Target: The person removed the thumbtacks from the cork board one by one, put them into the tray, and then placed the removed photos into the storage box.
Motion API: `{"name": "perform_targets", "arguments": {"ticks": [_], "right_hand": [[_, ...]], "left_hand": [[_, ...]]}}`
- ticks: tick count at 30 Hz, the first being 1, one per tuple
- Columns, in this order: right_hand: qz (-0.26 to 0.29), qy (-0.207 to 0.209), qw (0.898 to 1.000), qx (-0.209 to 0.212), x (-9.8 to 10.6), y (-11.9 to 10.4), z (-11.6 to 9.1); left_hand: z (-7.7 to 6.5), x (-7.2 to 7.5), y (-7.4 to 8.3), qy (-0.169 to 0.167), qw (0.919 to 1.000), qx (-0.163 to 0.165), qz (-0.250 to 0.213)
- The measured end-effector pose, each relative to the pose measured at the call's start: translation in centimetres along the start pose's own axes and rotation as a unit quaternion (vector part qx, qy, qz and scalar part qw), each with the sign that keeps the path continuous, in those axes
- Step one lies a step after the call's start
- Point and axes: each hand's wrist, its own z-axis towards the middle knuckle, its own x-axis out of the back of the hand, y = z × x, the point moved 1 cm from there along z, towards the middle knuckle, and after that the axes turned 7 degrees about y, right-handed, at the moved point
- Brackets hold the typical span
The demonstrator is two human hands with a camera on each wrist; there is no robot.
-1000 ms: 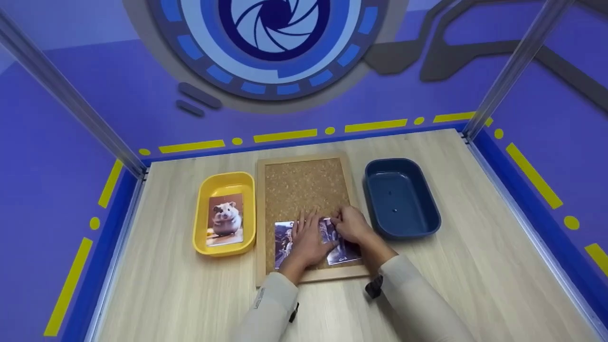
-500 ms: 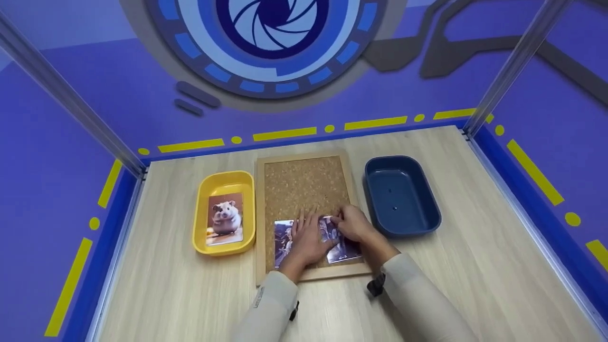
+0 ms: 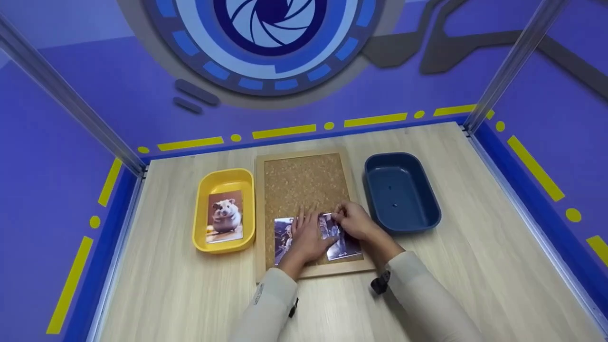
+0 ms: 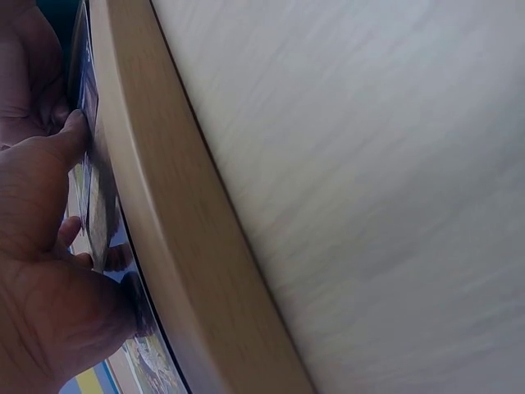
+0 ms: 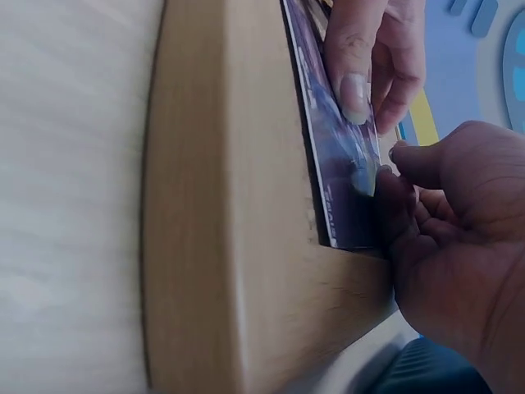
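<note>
Two glossy photos lie side by side on the lower part of a cork board (image 3: 304, 183) in the head view. My left hand (image 3: 308, 241) rests flat across them with fingers straight, covering much of the left photo (image 3: 281, 237). Its thumb presses on the right photo (image 3: 344, 251). At that photo's top edge my right hand (image 3: 355, 222) has curled fingers, thumb and forefinger pinched together. In the right wrist view, the pinching right hand (image 5: 472, 193) is right at the edge of the photo (image 5: 344, 185); I cannot tell what small thing it pinches.
A yellow tray (image 3: 202, 190) holding a hamster photo (image 3: 225, 216) stands left of the board. Right of it is a dark blue tray (image 3: 430, 199) with two small dark specks inside. The board has a raised wooden frame (image 3: 260, 213). Blue-purple walls (image 3: 266, 116) enclose the table.
The right hand's fingers shift slightly at the photo's top edge, and its forearm has swung a little to the right. The left hand stays in place. The head view tilts slightly.
</note>
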Motion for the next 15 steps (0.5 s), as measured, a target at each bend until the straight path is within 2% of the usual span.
{"name": "perform_targets", "arguments": {"ticks": [9, 15], "right_hand": [[0.091, 0.022, 0.995, -0.041, 1.3, -0.5, -0.7], [0.126, 0.022, 0.991, -0.035, 2.6, -1.4, -1.3]], "left_hand": [[-0.1, 0.8, 0.8, -0.002, 1.0000, -0.005, 0.004], [-0.2, 0.9, 0.7, -0.011, 0.9999, -0.001, 0.011]]}}
